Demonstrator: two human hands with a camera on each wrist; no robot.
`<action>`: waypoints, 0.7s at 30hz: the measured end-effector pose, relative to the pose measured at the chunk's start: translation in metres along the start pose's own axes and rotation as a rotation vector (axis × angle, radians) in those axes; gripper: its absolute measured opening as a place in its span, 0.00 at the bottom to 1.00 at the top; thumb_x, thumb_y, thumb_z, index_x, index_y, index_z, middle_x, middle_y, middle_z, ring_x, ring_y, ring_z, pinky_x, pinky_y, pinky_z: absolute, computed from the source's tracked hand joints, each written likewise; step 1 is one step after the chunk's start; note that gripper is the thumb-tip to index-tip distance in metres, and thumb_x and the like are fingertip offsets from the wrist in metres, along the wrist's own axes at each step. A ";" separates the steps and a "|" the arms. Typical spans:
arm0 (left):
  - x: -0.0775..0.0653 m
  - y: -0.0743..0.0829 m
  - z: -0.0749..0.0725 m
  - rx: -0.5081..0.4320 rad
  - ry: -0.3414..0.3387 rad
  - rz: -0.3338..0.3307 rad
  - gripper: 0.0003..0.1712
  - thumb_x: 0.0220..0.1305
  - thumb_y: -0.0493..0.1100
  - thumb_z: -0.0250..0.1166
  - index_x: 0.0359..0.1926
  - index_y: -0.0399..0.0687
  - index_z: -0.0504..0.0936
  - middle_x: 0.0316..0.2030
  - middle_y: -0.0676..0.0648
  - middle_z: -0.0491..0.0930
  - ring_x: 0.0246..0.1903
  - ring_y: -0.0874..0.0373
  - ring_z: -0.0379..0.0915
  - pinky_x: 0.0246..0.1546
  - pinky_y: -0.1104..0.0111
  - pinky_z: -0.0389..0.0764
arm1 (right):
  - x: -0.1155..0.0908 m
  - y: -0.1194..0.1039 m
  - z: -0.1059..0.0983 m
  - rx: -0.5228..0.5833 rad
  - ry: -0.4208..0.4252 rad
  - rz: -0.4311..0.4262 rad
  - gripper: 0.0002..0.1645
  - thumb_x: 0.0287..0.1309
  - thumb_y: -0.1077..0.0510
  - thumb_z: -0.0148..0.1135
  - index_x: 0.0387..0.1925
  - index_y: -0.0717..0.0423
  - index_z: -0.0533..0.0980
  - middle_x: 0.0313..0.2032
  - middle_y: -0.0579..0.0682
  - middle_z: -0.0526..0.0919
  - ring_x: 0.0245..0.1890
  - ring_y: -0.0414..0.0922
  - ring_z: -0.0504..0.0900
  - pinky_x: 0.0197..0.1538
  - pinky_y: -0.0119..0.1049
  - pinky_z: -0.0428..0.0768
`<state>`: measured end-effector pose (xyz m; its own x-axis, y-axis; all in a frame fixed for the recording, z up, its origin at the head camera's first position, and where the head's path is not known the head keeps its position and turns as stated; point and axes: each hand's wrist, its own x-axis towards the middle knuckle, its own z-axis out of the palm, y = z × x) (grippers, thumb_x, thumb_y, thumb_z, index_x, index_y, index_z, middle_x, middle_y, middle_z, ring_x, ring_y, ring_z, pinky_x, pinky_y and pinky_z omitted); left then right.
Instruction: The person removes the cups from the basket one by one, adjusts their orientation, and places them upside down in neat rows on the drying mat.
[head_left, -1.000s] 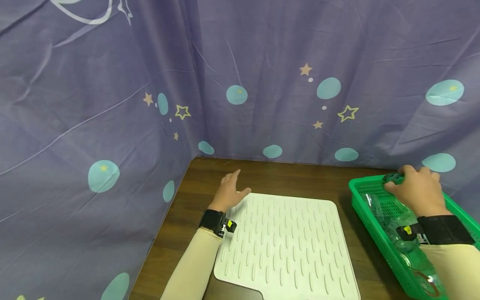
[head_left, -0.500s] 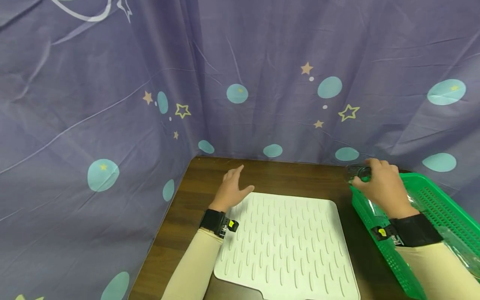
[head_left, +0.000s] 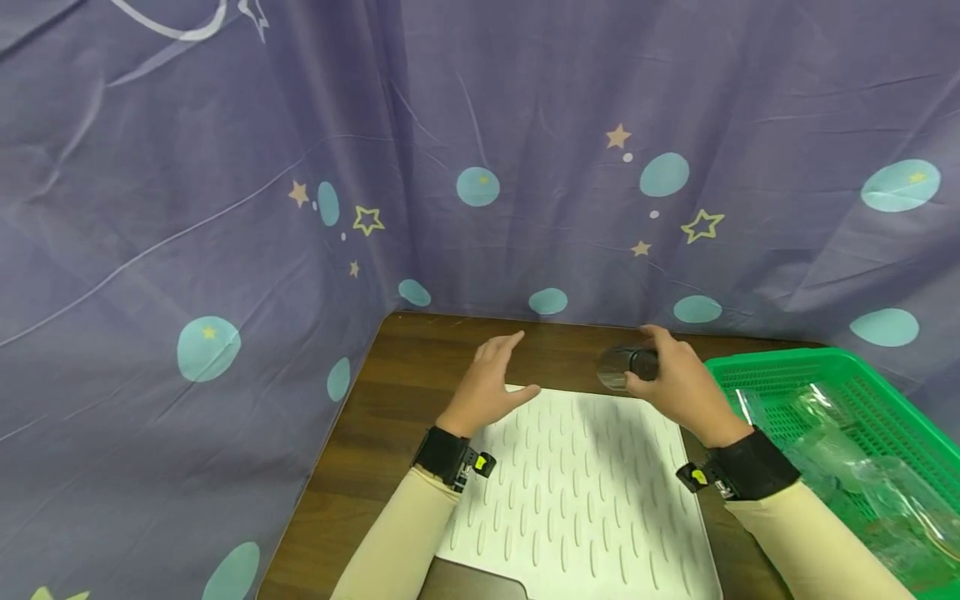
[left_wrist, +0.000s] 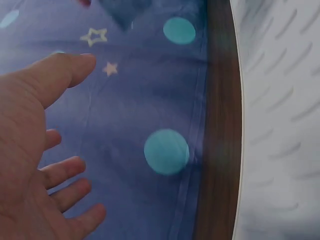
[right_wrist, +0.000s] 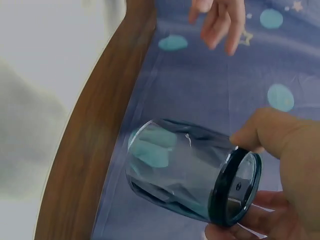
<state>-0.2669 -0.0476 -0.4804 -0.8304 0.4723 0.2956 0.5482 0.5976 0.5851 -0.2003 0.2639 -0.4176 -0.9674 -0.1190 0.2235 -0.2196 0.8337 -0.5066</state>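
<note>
My right hand (head_left: 686, 383) grips a clear drinking glass (head_left: 615, 367) by its thick dark base, thumb on one side and fingers on the other. In the right wrist view the glass (right_wrist: 175, 167) lies tilted on its side, mouth pointing away from the palm, with nothing visible inside. It is held up over the far edge of the white ridged mat (head_left: 570, 492). My left hand (head_left: 483, 392) hovers over the mat's far left corner, thumb and fingers spread apart, holding nothing. The left wrist view shows the same hand (left_wrist: 25, 130) with its fingers loosely bent.
A green plastic basket (head_left: 780, 358) stands at the right, with several clear glasses (head_left: 900, 492) lying in it. The dark wooden table (head_left: 352, 467) surrounds the mat. A purple patterned curtain (head_left: 525, 250) hangs behind and at the left.
My right hand has lifted the glass out of the green basket and carried it left to the mat's far edge. My left hand has shifted slightly right, still spread.
</note>
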 end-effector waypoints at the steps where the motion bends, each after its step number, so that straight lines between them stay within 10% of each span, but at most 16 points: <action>1: 0.000 0.003 0.002 0.006 -0.002 0.020 0.54 0.64 0.60 0.72 0.82 0.57 0.52 0.75 0.47 0.60 0.76 0.49 0.53 0.69 0.52 0.71 | 0.000 -0.004 0.003 0.008 -0.014 0.000 0.47 0.65 0.56 0.68 0.76 0.68 0.55 0.56 0.70 0.76 0.49 0.63 0.75 0.33 0.45 0.75; 8: 0.000 0.017 0.014 0.050 -0.042 0.081 0.59 0.61 0.60 0.75 0.83 0.60 0.49 0.76 0.49 0.58 0.76 0.51 0.54 0.70 0.53 0.70 | 0.009 -0.029 0.028 0.028 -0.055 -0.040 0.52 0.61 0.54 0.72 0.76 0.67 0.55 0.45 0.63 0.83 0.46 0.60 0.78 0.34 0.45 0.77; 21: -0.005 0.018 0.027 0.092 -0.061 0.088 0.54 0.57 0.57 0.79 0.78 0.58 0.60 0.71 0.51 0.64 0.72 0.53 0.60 0.68 0.59 0.73 | 0.015 -0.057 0.067 0.108 -0.061 -0.106 0.55 0.60 0.54 0.73 0.78 0.66 0.52 0.62 0.67 0.77 0.57 0.60 0.82 0.52 0.54 0.83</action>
<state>-0.2495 -0.0217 -0.4915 -0.7726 0.5623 0.2949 0.6279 0.6078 0.4861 -0.2104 0.1787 -0.4411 -0.9431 -0.2385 0.2317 -0.3303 0.7523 -0.5700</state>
